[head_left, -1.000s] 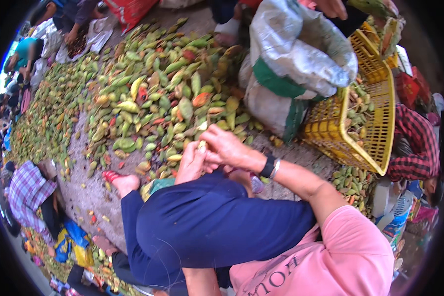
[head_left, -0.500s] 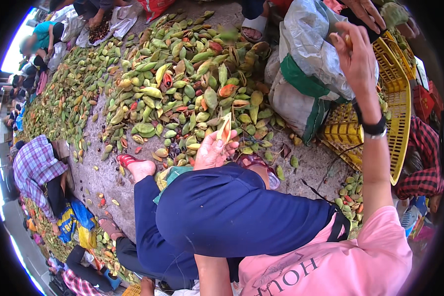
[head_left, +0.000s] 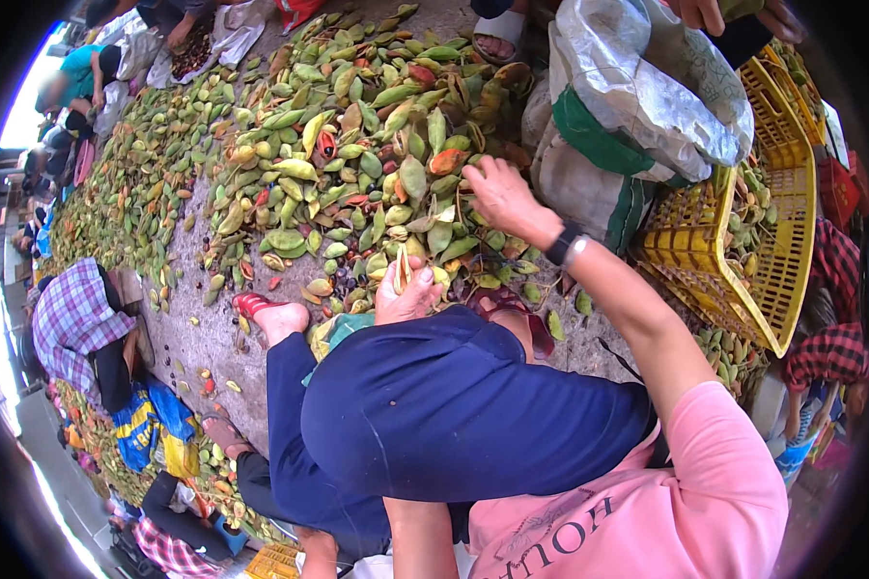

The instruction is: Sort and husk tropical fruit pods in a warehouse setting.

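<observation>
My left hand (head_left: 407, 298) rests by my raised knee, its fingers closed round a split-open seed pod (head_left: 403, 268). The pod stands upright, its pale inside showing. Above and to the right, my right hand (head_left: 508, 201) hangs over the pile of green and reddish pods (head_left: 386, 125). Its fingers are loosely bent and somewhat apart, and I see nothing in them, though the palm is hidden. A white woven sack with a green band (head_left: 603, 135) stands open-mouthed to the right of that hand.
Yellow plastic crates (head_left: 777, 289) with pods in them stand tilted at the right. A person in a plaid shirt (head_left: 82, 314) bends over at the left, near a blue and yellow bag (head_left: 159, 425). At top left, a hand (head_left: 181, 29) works over dark seeds on a white sack.
My right hand has come down and left from above the sack to the pod pile. My left hand has shifted slightly left with its pod. The sack's mouth has sagged to the right.
</observation>
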A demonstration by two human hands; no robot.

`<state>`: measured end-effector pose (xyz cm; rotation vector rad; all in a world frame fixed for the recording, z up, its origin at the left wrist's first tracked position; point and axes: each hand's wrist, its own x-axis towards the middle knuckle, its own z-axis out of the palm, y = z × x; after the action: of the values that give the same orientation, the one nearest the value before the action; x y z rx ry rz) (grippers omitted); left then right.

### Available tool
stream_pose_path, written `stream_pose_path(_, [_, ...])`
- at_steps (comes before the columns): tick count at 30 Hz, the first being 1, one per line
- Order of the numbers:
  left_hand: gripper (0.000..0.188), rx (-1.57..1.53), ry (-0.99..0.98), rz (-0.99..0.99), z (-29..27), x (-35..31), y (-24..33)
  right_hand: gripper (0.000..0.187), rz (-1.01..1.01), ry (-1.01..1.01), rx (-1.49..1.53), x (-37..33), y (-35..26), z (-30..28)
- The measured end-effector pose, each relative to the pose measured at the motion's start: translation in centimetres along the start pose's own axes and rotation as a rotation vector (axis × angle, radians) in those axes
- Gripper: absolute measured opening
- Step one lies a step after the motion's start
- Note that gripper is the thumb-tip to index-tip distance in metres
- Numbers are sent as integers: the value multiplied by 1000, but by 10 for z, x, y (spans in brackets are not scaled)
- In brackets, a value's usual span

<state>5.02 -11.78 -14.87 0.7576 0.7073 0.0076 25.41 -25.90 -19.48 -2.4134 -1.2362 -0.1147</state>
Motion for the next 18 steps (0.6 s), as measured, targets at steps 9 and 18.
stream_pose_path(9, [24, 24, 197, 97, -13, -6, -4, 25, 315, -354, 488, -18, 17, 16])
stream_pose_path(18, [34, 406, -173, 242, 28, 11, 2, 33, 12, -485, 1013, -26, -32, -96])
